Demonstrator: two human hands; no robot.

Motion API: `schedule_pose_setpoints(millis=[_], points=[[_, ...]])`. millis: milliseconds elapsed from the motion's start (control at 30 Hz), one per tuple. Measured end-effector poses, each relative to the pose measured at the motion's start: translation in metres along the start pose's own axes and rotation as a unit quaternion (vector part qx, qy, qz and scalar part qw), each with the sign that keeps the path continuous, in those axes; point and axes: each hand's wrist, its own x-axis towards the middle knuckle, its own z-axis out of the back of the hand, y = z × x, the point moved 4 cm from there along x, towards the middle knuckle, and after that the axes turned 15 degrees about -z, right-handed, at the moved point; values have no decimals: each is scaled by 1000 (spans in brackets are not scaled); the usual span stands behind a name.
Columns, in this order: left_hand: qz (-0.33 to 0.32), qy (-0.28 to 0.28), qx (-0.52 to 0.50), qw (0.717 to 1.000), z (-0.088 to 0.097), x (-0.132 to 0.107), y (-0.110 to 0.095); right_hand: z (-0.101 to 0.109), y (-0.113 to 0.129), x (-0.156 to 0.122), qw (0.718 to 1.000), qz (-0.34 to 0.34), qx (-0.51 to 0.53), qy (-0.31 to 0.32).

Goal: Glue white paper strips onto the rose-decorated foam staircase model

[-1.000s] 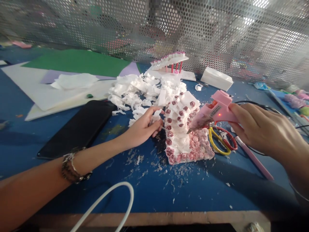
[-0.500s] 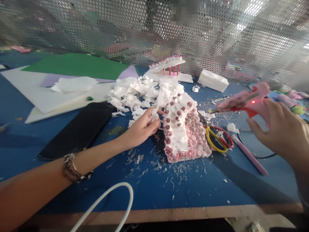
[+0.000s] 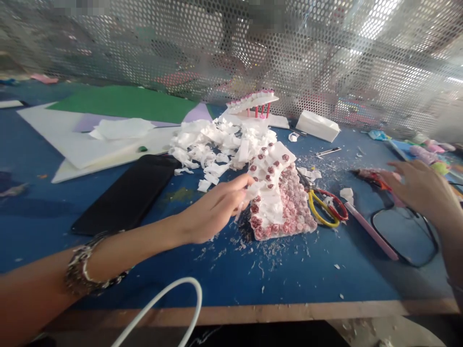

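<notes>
My left hand is closed in a pinch on a small white paper piece, right at the left side of a white stepped foam model studded with small pink paper roses. My right hand hovers at the right with its fingers stretched out over a pink glue gun that lies blurred on the blue table. I cannot tell whether the fingers still touch the gun. Its black cord loops below that hand.
Yellow and red scissors and a pink stick lie right of the model. White paper scraps, a black flat device, white and green sheets, a second small model and a white block lie behind. A perforated metal screen closes off the back. A white cable arcs over the front edge.
My right hand swung the glue gun away from the model to the right and laid it on the table, fingers now opened. My left hand lifted slightly toward the model with the paper piece.
</notes>
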Motion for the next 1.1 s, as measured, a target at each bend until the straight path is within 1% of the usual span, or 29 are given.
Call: schedule_pose_setpoints(millis=[33,67,100,167,200,233,300,367,467,600,667,767,833,867,900,933,967,1000,1033,1067,1100], points=[[2,10,23,1000,-1,0,-4,15,28,-5,999,29,18,7],[0,25,48,999,-3,0,-7,31,59,-12,994,71,81,20],[-6,44,75,996,-5,1,-11,47,90,-20,982,118,143,26],[-30,91,121,988,-11,3,-20,77,146,-39,943,223,248,0],[-47,115,137,983,-13,4,-23,89,167,-48,917,273,289,-27],[-68,131,148,978,-15,6,-27,96,184,-56,895,315,313,-36],[-105,137,160,972,-16,9,-33,100,203,-62,874,354,329,-50],[-134,135,165,968,-16,12,-36,96,208,-62,866,375,328,-52],[-182,131,171,959,-13,16,-42,90,205,-57,863,383,324,-64],[-223,122,187,949,-8,20,-49,97,206,-56,866,380,309,-101],[-242,108,200,943,-7,23,-52,101,210,-57,872,379,287,-117],[-281,96,207,932,-6,26,-57,103,211,-56,876,378,275,-121],[-301,101,207,925,-5,25,-60,103,205,-51,876,377,270,-129],[-314,117,211,918,-5,23,-61,103,199,-46,881,363,266,-145],[-325,138,223,909,-6,20,-62,103,192,-40,890,334,263,-165],[-338,162,237,897,-6,17,-63,103,184,-34,899,292,263,-193],[-349,182,250,885,-5,14,-63,102,176,-27,909,244,268,-206],[-356,190,263,876,-3,12,-62,100,169,-22,914,201,283,-212],[-360,175,268,876,3,11,-61,97,167,-20,914,195,299,-194],[-345,138,273,887,11,13,-59,93,167,-20,909,204,323,-169],[-335,81,276,897,21,15,-56,89,170,-22,901,223,347,-138]])
